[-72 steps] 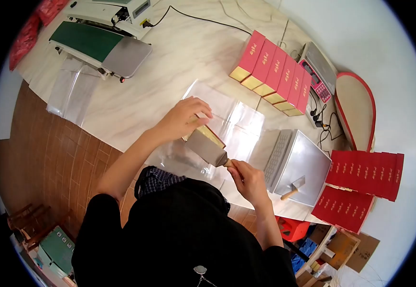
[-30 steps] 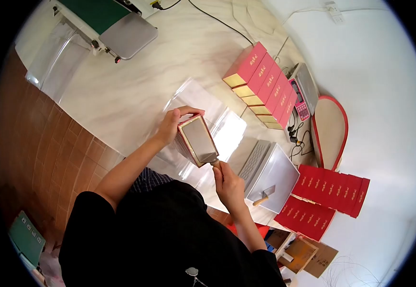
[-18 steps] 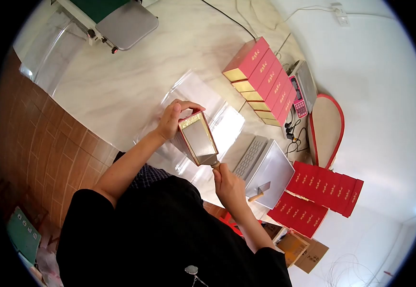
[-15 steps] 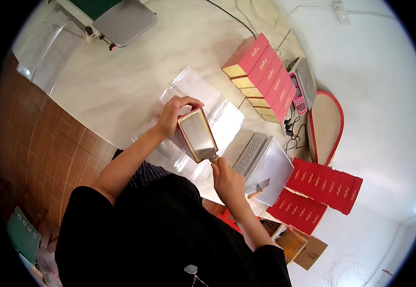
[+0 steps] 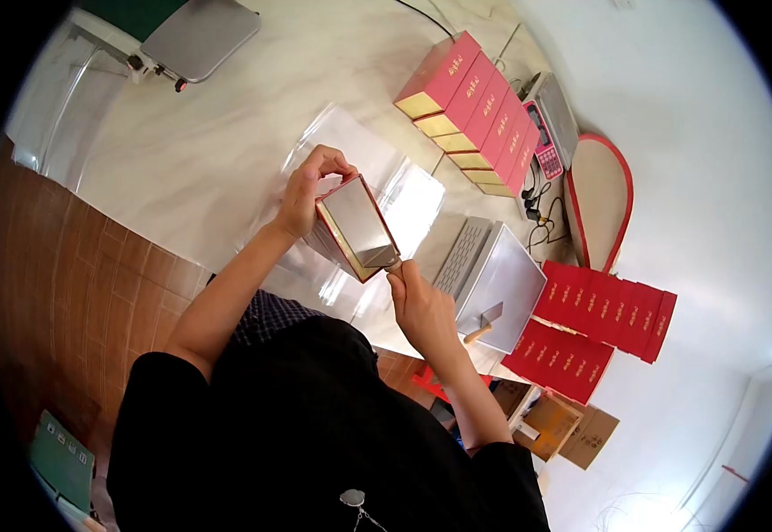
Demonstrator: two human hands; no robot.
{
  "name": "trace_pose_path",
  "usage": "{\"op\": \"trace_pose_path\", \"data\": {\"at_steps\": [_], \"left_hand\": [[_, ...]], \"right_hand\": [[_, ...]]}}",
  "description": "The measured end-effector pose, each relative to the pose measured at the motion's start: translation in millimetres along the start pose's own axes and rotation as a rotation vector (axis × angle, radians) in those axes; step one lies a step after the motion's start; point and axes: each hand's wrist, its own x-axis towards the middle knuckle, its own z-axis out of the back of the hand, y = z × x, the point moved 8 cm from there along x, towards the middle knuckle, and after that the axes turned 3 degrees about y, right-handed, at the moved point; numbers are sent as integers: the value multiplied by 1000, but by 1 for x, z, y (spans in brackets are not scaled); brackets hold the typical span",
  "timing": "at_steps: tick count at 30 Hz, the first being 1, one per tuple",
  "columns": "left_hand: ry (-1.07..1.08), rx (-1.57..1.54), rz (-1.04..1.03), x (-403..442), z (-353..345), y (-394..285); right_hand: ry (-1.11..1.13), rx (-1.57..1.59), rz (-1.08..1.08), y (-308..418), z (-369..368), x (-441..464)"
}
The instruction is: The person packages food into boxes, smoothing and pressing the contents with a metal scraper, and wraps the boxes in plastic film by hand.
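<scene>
My left hand grips the upper end of a red and gold box, held tilted above the table. The face turned toward me has a pale, shiny panel framed by a gold edge and red rim. A putty knife is in my closed right hand, its metal blade against the lower end of that face. Most of its handle is hidden by my fingers. Clear plastic sheets lie on the table beneath the box.
A row of red boxes stands at the back, beside a scale. A second scraper lies on a white panel near a keyboard. More red boxes stand at right. A grey plate is at upper left.
The head view has shifted slightly, moving the surroundings. The pale panel now fills more of the box's face up to its upper right rim. Both hands keep their holds.
</scene>
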Motion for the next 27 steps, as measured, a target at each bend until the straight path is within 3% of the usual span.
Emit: {"op": "trace_pose_path", "data": {"at_steps": [10, 12, 16, 19, 21, 22, 25, 27], "left_hand": [[-42, 56, -17, 0, 3, 1], [-31, 94, 18, 0, 8, 9], [12, 138, 22, -7, 8, 0], [34, 186, 37, -22, 12, 2], [132, 166, 88, -31, 17, 7], [149, 247, 100, -31, 16, 5], [259, 274, 110, -34, 21, 2], [353, 447, 233, -30, 19, 10]], "right_hand": [[-21, 57, -44, -3, 3, -7], [75, 129, -94, -8, -4, -3], [-178, 324, -70, -33, 14, -25], [-382, 494, -473, -104, 16, -68], [-607, 629, -548, -149, 24, -88], [-614, 641, -630, -172, 28, -94], [-790, 524, -688, -277, -28, -117], [-728, 477, -923, -343, -69, -144]]}}
